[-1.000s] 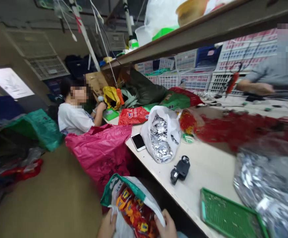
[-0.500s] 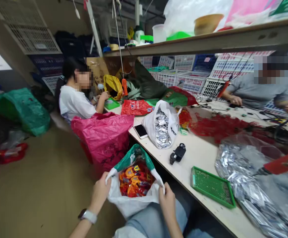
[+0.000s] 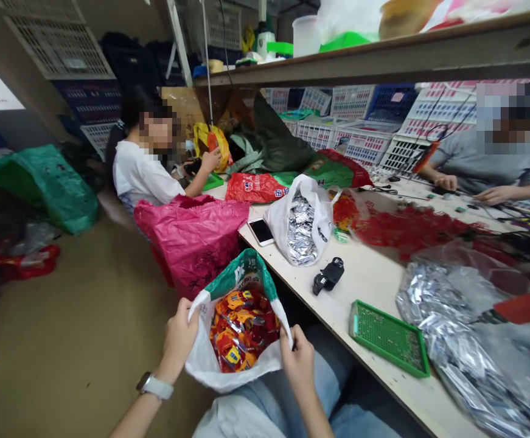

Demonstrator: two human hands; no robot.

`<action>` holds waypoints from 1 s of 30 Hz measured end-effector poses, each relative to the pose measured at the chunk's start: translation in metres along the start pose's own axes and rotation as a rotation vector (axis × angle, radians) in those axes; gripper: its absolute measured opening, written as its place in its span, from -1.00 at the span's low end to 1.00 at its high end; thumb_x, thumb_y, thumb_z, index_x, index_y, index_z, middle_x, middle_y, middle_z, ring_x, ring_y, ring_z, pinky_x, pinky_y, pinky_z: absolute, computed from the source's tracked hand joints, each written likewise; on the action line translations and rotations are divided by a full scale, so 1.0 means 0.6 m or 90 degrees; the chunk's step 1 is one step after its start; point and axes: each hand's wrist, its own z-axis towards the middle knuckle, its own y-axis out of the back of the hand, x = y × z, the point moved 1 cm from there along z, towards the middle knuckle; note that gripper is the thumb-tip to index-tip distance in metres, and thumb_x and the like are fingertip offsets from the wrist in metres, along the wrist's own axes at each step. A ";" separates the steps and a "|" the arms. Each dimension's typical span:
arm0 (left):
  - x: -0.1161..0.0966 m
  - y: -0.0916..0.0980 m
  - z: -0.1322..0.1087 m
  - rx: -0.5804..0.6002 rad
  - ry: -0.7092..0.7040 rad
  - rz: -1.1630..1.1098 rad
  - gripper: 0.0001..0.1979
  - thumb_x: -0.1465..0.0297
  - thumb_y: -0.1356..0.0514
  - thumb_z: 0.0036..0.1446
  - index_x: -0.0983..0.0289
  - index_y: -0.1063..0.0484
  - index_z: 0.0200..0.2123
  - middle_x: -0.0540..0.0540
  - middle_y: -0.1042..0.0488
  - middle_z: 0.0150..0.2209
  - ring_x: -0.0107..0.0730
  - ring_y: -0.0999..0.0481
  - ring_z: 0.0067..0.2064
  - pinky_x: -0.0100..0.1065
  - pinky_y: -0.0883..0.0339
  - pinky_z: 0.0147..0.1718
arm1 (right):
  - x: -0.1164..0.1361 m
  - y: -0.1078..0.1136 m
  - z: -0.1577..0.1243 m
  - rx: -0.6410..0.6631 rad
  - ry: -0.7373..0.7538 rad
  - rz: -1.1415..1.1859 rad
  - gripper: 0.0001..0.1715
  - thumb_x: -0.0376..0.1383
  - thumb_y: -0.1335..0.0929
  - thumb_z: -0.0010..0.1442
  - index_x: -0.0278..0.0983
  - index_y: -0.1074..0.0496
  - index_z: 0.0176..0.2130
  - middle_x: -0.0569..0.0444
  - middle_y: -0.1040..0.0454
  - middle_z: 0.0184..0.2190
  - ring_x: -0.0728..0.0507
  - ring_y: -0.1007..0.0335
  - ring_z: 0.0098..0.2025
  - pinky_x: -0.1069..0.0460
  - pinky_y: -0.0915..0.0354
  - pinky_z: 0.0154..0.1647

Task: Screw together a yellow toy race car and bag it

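A white and green woven sack (image 3: 228, 382) stands over my lap with its mouth spread wide. Inside it lie many red and orange plastic pieces (image 3: 241, 328), which look like toy parts. My left hand (image 3: 180, 334), with a watch on the wrist, is closed on the left side of the rim. On the right side of the rim my right hand (image 3: 299, 356) is closed too. Beside the sack, on the table (image 3: 287, 255), lie a black plastic part (image 3: 327, 276) and a green tray (image 3: 389, 337) with small bits in it.
A pink sack (image 3: 196, 237) stands left of the table. On the table are a phone (image 3: 261, 232), a white bag of silvery pieces (image 3: 301, 228), a larger clear bag of silvery pieces (image 3: 447, 322) and a hanging red screwdriver (image 3: 527, 306). Two people sit at the table, left and right.
The sack's mouth has tipped toward me and shows more of the red and orange pieces. Both hands keep hold of the rim and have shifted slightly left. The view has moved a little.
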 end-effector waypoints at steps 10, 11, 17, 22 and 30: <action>0.057 -0.043 -0.008 0.064 0.152 0.045 -0.83 0.30 -0.18 0.39 0.28 -0.45 -0.20 -0.02 -0.49 -0.40 -0.35 -0.53 -0.37 -0.29 -0.40 -0.31 | -0.054 -0.030 -0.024 0.102 0.010 -0.074 -0.76 -0.12 -0.28 0.11 -0.16 -0.26 -0.52 0.14 -0.34 -0.64 -0.09 -0.26 -0.55 0.04 -0.05 -0.46; 0.062 -0.037 -0.004 0.063 0.156 0.039 -0.81 0.27 -0.18 0.39 0.29 -0.46 -0.20 -0.03 -0.48 -0.40 -0.36 -0.52 -0.37 -0.28 -0.42 -0.29 | -0.054 -0.028 -0.026 0.102 0.011 -0.075 -0.74 -0.11 -0.28 0.12 -0.15 -0.26 -0.52 0.14 -0.34 -0.63 -0.09 -0.27 -0.55 0.04 -0.05 -0.46; 0.059 -0.011 0.031 0.056 0.113 -0.021 -0.73 0.25 -0.22 0.36 0.28 -0.41 -0.37 -0.07 -0.42 -0.44 -0.42 -0.45 -0.41 -0.30 -0.40 -0.32 | -0.041 -0.017 -0.015 0.056 0.006 -0.054 -0.57 0.03 -0.20 0.23 -0.12 -0.08 -0.54 0.25 -0.14 -0.69 -0.04 -0.09 -0.61 0.05 0.01 -0.53; 0.012 0.019 0.066 0.021 0.000 -0.118 -0.81 0.38 -0.19 0.24 0.19 -0.27 -0.43 -0.14 -0.28 -0.55 -0.40 -0.37 -0.42 -0.39 -0.25 -0.33 | 0.005 -0.019 0.021 0.044 0.057 -0.031 -0.56 0.00 -0.23 0.25 -0.13 -0.04 -0.53 0.26 -0.13 -0.64 -0.01 -0.03 -0.55 0.07 -0.04 -0.50; -0.007 -0.022 0.051 0.155 -0.018 -0.334 -0.78 0.20 -0.22 0.20 0.23 -0.51 -0.24 0.04 -0.65 -0.26 -0.21 -0.64 -0.16 -0.29 -0.46 -0.11 | -0.019 -0.017 -0.021 0.062 0.052 -0.107 -0.64 -0.12 -0.22 0.29 -0.15 -0.17 -0.51 0.18 -0.27 -0.63 -0.07 -0.20 -0.55 0.04 -0.08 -0.48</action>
